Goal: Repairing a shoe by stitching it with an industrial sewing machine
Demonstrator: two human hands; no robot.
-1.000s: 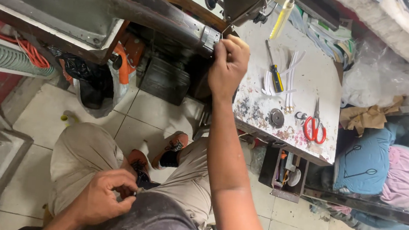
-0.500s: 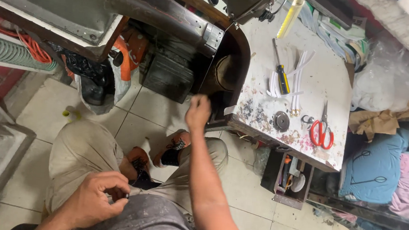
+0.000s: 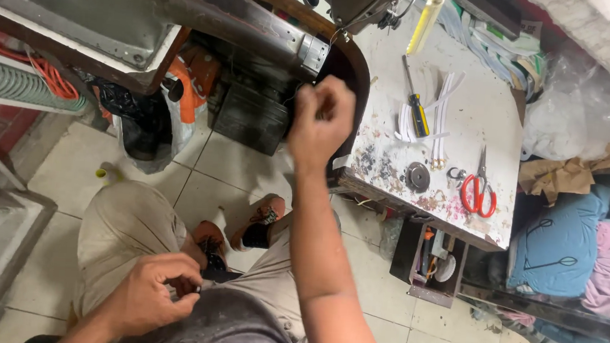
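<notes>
My right hand point(image 3: 321, 118) is raised in front of the dark curved edge of the work table point(image 3: 471, 83), just below the metal arm of a stitching machine point(image 3: 258, 26). Its fingers are pinched together; I cannot make out anything between them. My left hand point(image 3: 157, 294) rests low on my lap, and its fingertips pinch a small dark piece point(image 3: 198, 286) against my grey clothing. My feet in orange sandals point(image 3: 261, 219) stand on the tiled floor below.
On the stained white table lie a yellow-and-black screwdriver point(image 3: 417, 108), white strips point(image 3: 441, 120), a round metal disc point(image 3: 418, 177) and red-handled scissors point(image 3: 477, 194). An open drawer point(image 3: 432, 265) hangs under it. A black bag point(image 3: 138, 122) sits at left, cloth bundles point(image 3: 567, 250) at right.
My right hand left the machine arm, dropped toward my knees, and has now risen again with its fingers pinched. My left hand stayed on my lap.
</notes>
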